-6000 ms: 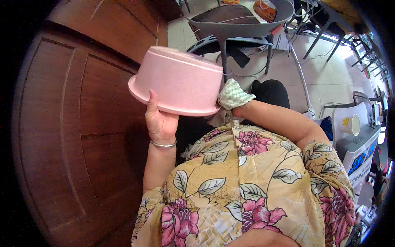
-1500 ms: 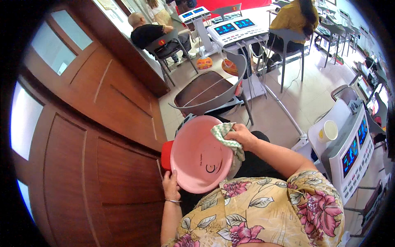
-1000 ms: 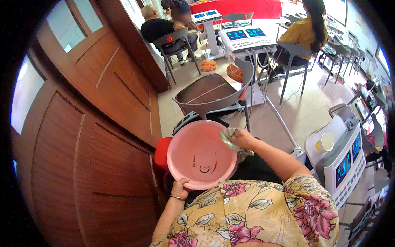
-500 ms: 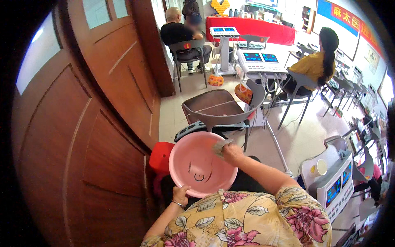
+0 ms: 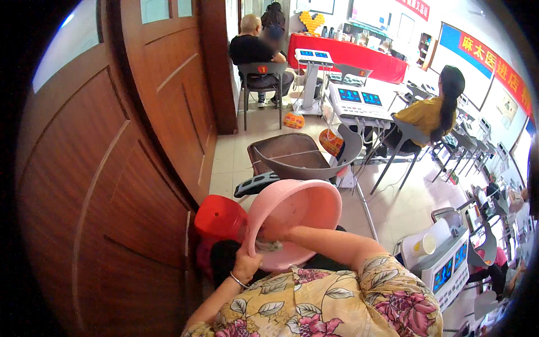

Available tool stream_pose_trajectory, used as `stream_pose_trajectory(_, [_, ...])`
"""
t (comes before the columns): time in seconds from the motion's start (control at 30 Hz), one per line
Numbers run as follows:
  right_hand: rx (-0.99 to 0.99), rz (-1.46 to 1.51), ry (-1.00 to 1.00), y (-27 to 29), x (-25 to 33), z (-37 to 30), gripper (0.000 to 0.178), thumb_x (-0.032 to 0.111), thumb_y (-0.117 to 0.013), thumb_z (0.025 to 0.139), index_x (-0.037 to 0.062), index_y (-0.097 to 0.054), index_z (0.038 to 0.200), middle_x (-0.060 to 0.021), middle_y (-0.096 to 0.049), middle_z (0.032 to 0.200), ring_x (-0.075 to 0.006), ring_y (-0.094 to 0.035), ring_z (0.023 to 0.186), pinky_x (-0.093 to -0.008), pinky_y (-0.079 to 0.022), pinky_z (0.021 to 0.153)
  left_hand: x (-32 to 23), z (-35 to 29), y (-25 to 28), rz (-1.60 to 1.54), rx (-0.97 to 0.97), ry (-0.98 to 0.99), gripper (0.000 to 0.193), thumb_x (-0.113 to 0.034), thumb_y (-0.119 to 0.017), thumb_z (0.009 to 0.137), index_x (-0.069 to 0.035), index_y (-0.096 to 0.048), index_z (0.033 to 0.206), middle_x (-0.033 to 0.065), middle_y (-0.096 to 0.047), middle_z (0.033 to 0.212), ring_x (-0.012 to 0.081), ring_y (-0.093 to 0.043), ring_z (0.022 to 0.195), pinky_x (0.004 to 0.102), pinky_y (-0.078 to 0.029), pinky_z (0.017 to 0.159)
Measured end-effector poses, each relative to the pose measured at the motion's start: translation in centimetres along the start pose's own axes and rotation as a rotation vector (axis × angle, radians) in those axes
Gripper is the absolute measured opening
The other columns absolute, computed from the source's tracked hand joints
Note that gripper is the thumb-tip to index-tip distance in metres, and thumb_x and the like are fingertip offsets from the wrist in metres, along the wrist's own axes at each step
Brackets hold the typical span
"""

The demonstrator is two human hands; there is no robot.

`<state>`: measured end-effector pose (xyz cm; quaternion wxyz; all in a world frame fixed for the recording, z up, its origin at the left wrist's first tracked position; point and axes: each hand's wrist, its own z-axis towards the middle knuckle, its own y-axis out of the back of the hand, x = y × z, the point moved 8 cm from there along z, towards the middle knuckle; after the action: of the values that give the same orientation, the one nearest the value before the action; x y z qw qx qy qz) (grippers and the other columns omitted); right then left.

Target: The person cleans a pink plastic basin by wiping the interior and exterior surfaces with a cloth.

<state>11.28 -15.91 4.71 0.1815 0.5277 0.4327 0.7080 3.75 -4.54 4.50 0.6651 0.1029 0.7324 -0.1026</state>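
Observation:
A pink plastic basin (image 5: 314, 205) rests tilted over my lap, its opening turned up and to the right. My left hand (image 5: 246, 264) is closed around its left rim, and a bracelet circles that wrist. Inside the basin, my right hand (image 5: 275, 229) is slightly blurred. It presses a crumpled greyish cloth (image 5: 273, 246) against the lower left wall. Part of the right fingers is hard to make out there. Dark marks show on the basin's inner wall.
A red plastic stool (image 5: 219, 216) stands left of the basin, beside wooden doors (image 5: 163, 168). An armchair (image 5: 289, 154) is just ahead. At right, a white machine (image 5: 449, 267) stands near a paper cup (image 5: 425, 245). Seated people (image 5: 429, 118) and more machines (image 5: 359, 101) are farther off.
The basin has tipped, its left side raised. My right hand has carried the cloth from the right rim down to the lower left inside. My left hand still grips the rim.

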Motion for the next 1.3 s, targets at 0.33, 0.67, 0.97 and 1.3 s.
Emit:
stream_pose_trajectory(0.33, [-0.681, 0.181, -0.579, 11.8, -12.4, -2.8, 0.022, 0.016, -0.061, 0.081, -0.0034, -0.066, 0.091, -0.0197, -0.068, 0.091, -0.0318, -0.065, 0.088, -0.0414, -0.05, 0.076, -2.2, -0.2, 1.8, -0.241, -0.101, -0.053, 0.037, 0.004, -0.058, 0.07, 0.004, -0.059, 0.107, 0.0072, -0.064, 0.1, 0.0178, -0.061, 0.088, 0.0305, -0.048, 0.081])
stream_pose_trajectory(0.67, [-0.001, 0.081, -0.245, -0.1, -5.9, -4.5, 0.027, 0.022, -0.064, 0.082, 0.0027, -0.067, 0.1, -0.019, -0.068, 0.093, -0.0292, -0.065, 0.088, -0.0406, -0.049, 0.079, -2.1, -1.0, 0.0, -0.098, -0.037, -0.092, 0.041, 0.005, -0.057, 0.072, 0.001, -0.057, 0.113, 0.0061, -0.063, 0.103, 0.0158, -0.058, 0.094, 0.0289, -0.046, 0.085])
stream_pose_trajectory(0.97, [-0.721, 1.133, -0.502, 15.2, -7.5, -8.3, 0.024, 0.011, -0.06, 0.085, -0.0023, -0.063, 0.104, -0.0075, -0.066, 0.093, -0.0174, -0.062, 0.083, -0.0309, -0.049, 0.071, -3.5, -1.6, 0.2, -0.175, -0.106, -0.086, 0.04, 0.005, -0.058, 0.072, 0.002, -0.058, 0.112, 0.0048, -0.064, 0.101, 0.0144, -0.059, 0.091, 0.0274, -0.046, 0.084])
stream_pose_trajectory(1.3, [-0.727, 0.48, -0.007, 15.8, 5.2, -8.5, 0.02, 0.011, -0.064, 0.079, 0.0005, -0.06, 0.096, -0.0147, -0.063, 0.087, -0.0225, -0.063, 0.081, -0.0357, -0.051, 0.075, -3.6, -1.5, -0.8, 0.017, -0.038, -0.123, 0.039, 0.001, -0.061, 0.076, 0.003, -0.055, 0.115, 0.0079, -0.063, 0.104, 0.0156, -0.058, 0.096, 0.0291, -0.045, 0.086])
